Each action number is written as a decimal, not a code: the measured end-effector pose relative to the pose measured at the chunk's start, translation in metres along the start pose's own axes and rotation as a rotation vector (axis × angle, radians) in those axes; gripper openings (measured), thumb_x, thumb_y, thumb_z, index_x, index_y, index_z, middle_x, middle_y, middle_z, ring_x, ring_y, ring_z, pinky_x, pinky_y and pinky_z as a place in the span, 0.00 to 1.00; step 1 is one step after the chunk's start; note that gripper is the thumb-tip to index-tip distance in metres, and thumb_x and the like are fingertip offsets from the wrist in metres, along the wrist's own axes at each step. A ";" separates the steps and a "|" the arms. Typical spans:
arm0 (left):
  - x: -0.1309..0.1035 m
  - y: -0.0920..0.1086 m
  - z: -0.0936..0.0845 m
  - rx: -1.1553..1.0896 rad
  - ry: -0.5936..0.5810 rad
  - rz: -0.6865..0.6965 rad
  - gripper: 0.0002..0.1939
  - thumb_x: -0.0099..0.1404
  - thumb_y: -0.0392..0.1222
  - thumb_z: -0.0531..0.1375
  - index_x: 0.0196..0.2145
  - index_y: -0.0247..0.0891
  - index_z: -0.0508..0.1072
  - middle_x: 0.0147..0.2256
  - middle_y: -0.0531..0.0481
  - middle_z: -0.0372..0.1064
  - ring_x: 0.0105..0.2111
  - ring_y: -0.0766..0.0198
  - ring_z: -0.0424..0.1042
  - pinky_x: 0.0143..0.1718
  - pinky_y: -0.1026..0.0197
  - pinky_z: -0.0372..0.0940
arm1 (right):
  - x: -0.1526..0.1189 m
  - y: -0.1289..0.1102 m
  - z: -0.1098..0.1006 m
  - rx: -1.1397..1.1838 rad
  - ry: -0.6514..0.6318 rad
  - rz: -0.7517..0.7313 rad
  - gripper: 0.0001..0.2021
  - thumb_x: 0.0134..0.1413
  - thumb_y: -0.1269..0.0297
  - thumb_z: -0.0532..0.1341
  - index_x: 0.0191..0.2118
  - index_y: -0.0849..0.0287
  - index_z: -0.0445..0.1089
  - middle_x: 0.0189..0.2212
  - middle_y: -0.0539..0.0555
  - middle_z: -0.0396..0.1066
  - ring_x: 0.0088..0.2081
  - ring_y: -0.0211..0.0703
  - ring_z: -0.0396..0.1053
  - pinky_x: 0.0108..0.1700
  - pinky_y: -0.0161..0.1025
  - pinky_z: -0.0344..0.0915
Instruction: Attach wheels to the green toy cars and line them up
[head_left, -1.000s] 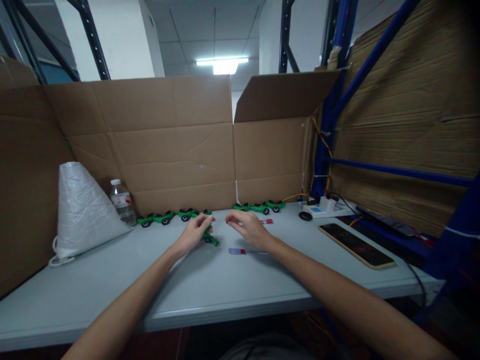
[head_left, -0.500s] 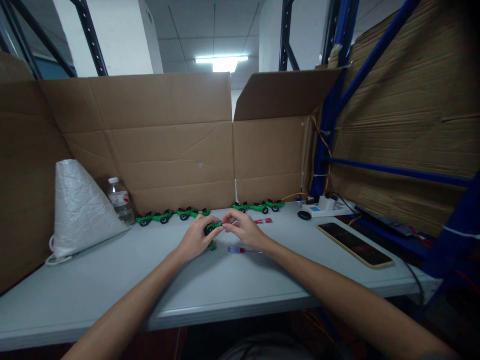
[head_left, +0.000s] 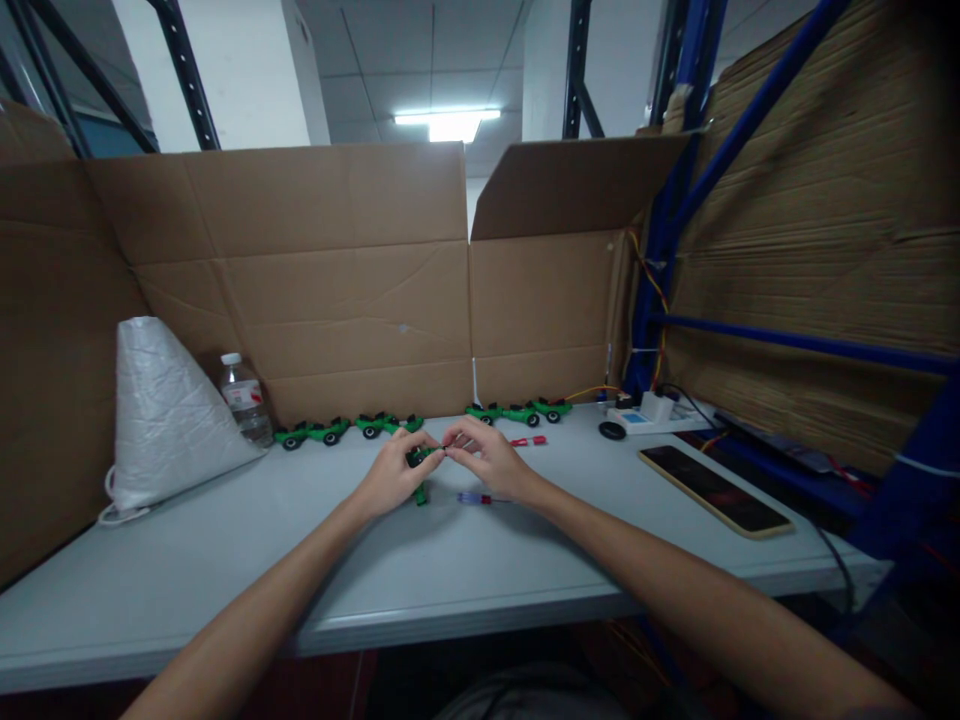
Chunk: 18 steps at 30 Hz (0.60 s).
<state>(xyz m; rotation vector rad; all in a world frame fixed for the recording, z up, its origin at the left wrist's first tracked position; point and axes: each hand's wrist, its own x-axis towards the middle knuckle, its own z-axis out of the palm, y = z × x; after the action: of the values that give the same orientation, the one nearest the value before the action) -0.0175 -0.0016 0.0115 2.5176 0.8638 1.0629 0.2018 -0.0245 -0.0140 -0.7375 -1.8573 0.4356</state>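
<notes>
- A grey tabletop (head_left: 420,570) fills the lower view; its near edge runs across at 6 o'clock, with a broad bare stretch between that edge and the hands.
- Cardboard walls (head_left: 337,280) close the far side at 12 o'clock and the left side at 9 o'clock.
- A blue rack frame (head_left: 787,342) bounds the 3 o'clock side.
- The left hand (head_left: 391,478) and right hand (head_left: 487,458) meet near the middle of the tabletop, fingertips together on a small green toy car (head_left: 421,458), raised just above the surface.
- Both grips are pinched closed on the car, the left from 9 o'clock, the right from 3 o'clock.
- A screwdriver (head_left: 480,497) lies just beside the right wrist at 5 o'clock of the car.
- A row of green cars (head_left: 345,429) lines the back wall at 12 o'clock.
- A white bag (head_left: 161,415) and a water bottle (head_left: 241,398) stand at 10 o'clock; a phone (head_left: 712,490) lies at 3 o'clock.
</notes>
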 end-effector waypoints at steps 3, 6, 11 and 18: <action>0.001 -0.003 0.001 0.004 -0.017 -0.021 0.17 0.72 0.55 0.59 0.38 0.40 0.79 0.36 0.48 0.76 0.41 0.54 0.68 0.46 0.55 0.61 | 0.000 0.000 -0.002 -0.108 -0.034 -0.113 0.05 0.69 0.64 0.61 0.45 0.56 0.73 0.42 0.55 0.71 0.44 0.44 0.70 0.45 0.40 0.69; 0.003 -0.005 0.002 -0.052 -0.024 -0.036 0.18 0.72 0.56 0.59 0.35 0.39 0.77 0.33 0.49 0.74 0.39 0.56 0.69 0.44 0.57 0.61 | 0.000 -0.002 -0.005 -0.189 -0.043 -0.184 0.06 0.70 0.65 0.60 0.46 0.56 0.74 0.42 0.55 0.73 0.45 0.46 0.71 0.48 0.42 0.67; 0.006 -0.004 0.003 -0.322 -0.070 -0.118 0.21 0.71 0.57 0.60 0.30 0.37 0.74 0.28 0.50 0.71 0.30 0.62 0.69 0.36 0.61 0.61 | 0.001 -0.003 -0.007 -0.206 -0.064 -0.182 0.08 0.71 0.63 0.61 0.51 0.55 0.75 0.44 0.56 0.75 0.46 0.47 0.72 0.48 0.42 0.68; 0.005 -0.004 0.003 -0.631 -0.091 -0.281 0.20 0.67 0.58 0.64 0.36 0.36 0.72 0.27 0.50 0.72 0.27 0.65 0.68 0.29 0.64 0.60 | 0.000 0.004 -0.004 -0.273 -0.055 -0.174 0.07 0.71 0.63 0.60 0.43 0.58 0.74 0.38 0.54 0.73 0.40 0.45 0.70 0.44 0.40 0.66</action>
<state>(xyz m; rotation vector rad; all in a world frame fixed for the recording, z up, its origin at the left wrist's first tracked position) -0.0141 0.0050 0.0099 1.8462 0.6899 0.9341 0.2068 -0.0217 -0.0149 -0.7422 -2.0373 0.0914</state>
